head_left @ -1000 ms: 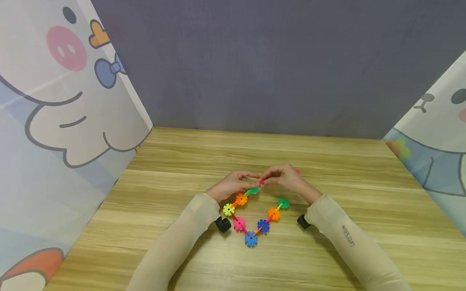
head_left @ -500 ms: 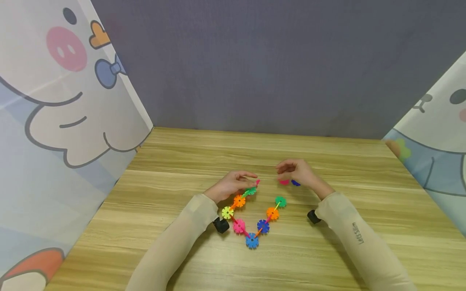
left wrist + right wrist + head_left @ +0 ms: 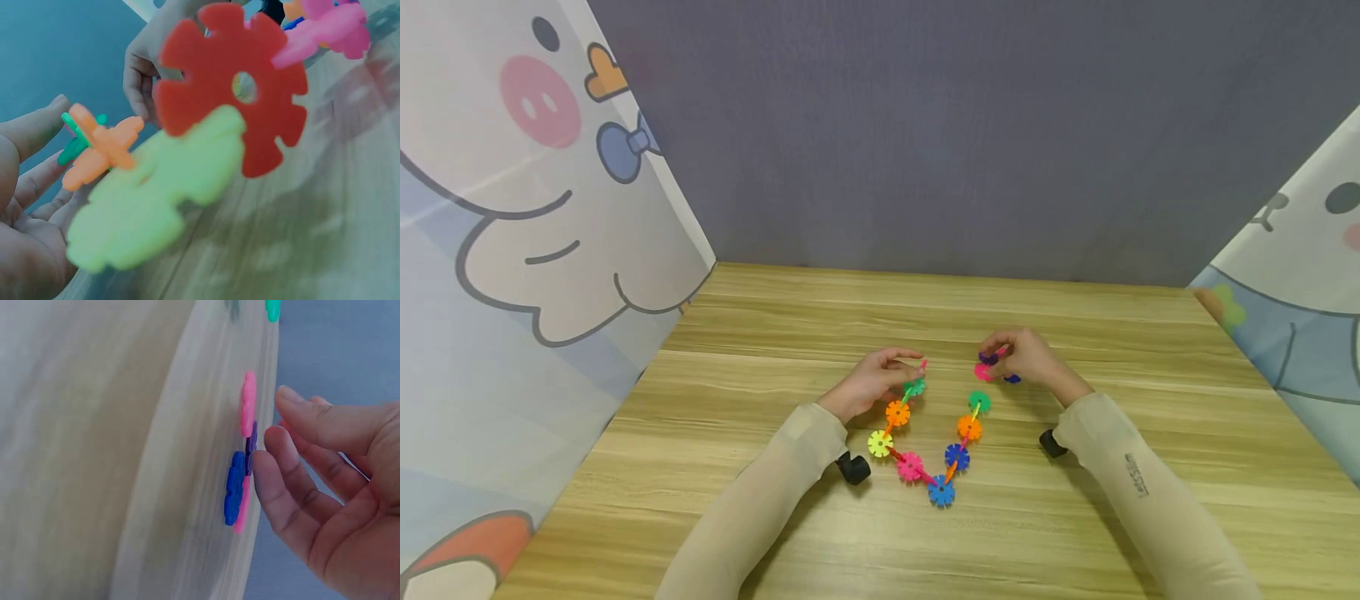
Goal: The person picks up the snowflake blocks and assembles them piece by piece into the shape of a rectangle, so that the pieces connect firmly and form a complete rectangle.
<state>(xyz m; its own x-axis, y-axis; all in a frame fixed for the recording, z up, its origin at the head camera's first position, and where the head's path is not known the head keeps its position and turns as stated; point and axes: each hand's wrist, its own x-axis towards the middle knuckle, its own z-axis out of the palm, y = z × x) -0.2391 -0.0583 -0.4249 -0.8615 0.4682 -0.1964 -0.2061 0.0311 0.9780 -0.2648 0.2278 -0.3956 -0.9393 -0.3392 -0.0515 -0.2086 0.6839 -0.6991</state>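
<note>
A chain of notched plastic snowflake discs forms a U, with a light blue disc [image 3: 942,491] at its near end and a yellow disc [image 3: 881,444] on the left side. My left hand [image 3: 871,385] pinches its upper left end, by the green disc [image 3: 916,387] and an upright pink disc [image 3: 923,365]. The other end is a second green disc [image 3: 980,402]. My right hand [image 3: 1024,357] hovers with relaxed fingers over loose discs: pink [image 3: 249,403], purple [image 3: 251,449] and blue [image 3: 234,487]. In the left wrist view, a red disc [image 3: 231,87] fills the middle.
The wood-grain table [image 3: 775,333] meets a grey back panel [image 3: 925,142]. Cartoon-printed sheets [image 3: 572,242] stand at both sides. A black wrist camera [image 3: 853,468] hangs below the left wrist, another black camera [image 3: 1053,443] below the right.
My right hand has left the pink disc at the chain's end and moved right, over the loose discs. The left hand still holds the chain, whose near end has swung right.
</note>
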